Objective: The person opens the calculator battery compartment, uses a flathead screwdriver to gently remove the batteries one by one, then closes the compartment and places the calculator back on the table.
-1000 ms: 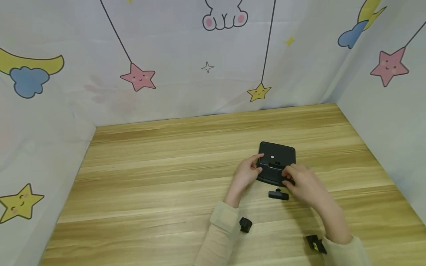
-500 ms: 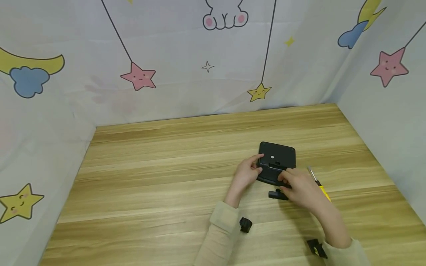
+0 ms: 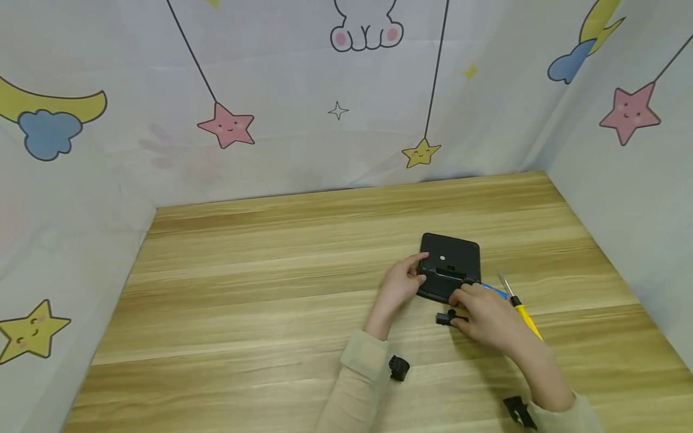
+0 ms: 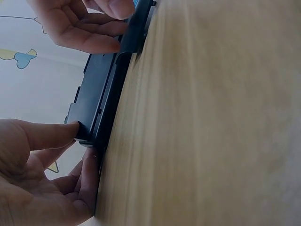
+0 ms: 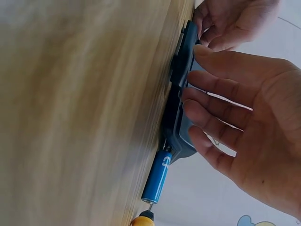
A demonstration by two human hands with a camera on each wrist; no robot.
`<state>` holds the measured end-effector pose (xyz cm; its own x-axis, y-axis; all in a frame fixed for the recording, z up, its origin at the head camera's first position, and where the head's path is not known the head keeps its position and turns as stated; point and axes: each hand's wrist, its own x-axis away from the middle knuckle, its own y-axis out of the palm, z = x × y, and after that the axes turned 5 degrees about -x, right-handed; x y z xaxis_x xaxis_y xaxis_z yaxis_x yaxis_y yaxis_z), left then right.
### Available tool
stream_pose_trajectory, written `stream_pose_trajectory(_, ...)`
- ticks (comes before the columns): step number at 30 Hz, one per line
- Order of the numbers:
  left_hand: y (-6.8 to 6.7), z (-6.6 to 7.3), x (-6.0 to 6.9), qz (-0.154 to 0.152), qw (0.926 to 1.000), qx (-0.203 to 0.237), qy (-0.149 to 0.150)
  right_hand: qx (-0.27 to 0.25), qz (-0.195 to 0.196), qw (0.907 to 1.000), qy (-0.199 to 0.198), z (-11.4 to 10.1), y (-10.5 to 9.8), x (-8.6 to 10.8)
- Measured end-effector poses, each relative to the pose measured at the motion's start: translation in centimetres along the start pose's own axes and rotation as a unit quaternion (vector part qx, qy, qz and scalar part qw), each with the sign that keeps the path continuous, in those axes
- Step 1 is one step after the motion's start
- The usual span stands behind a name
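Observation:
A flat black battery-powered device, underside up, lies on the table with a narrow battery slot showing. My left hand holds its left edge, thumb on the upper face and fingers at the side. Just in front of the device is a small black battery cover with a tab. My right hand is over the cover's right end, thumb and fingertips on either side, fingers only slightly bent. In the right wrist view the thumb meets the cover. A blue battery lies to the device's right.
A screwdriver with a yellow handle lies right of the battery, partly behind my right hand. Small black wrist mounts sit beside the left sleeve and the right sleeve. White printed cloth encloses the wooden table.
My right hand has drawn back from the device's slot toward me, down to the battery cover. The blue battery and the screwdriver have come into sight. My left hand stays in place.

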<state>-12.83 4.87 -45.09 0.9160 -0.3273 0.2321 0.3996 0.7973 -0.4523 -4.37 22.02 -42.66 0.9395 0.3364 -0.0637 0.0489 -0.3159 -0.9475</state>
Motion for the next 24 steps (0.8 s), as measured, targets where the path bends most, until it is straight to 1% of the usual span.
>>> stream_pose_trajectory(4, -0.05, -0.01, 0.02, -0.001, 1.0000, 0.000, 0.001, 0.007, -0.011, 0.9999, -0.001, -0.10, 0.16, 0.04)
stream_pose_trajectory(9, -0.11, 0.00, 0.04, -0.001, 1.0000, -0.002, 0.002, 0.025, -0.013, 0.9996, -0.007, -0.07, 0.44, 0.22)
stream_pose_trajectory(12, -0.19, 0.03, 0.05, -0.001, 1.0000, -0.004, 0.004, 0.032, -0.017, 0.9993, -0.004, -0.14, 0.55, 0.27)
stream_pose_trajectory(16, -0.26, 0.05, 0.06, -0.002, 1.0000, -0.005, 0.005, 0.044, -0.025, 0.9987, -0.001, -0.41, 0.55, 0.25)
stream_pose_trajectory(24, -0.40, 0.14, 0.03, -0.002, 1.0000, -0.005, 0.004, 0.059, -0.030, 0.9978, -0.002, -0.87, 0.35, 0.03)
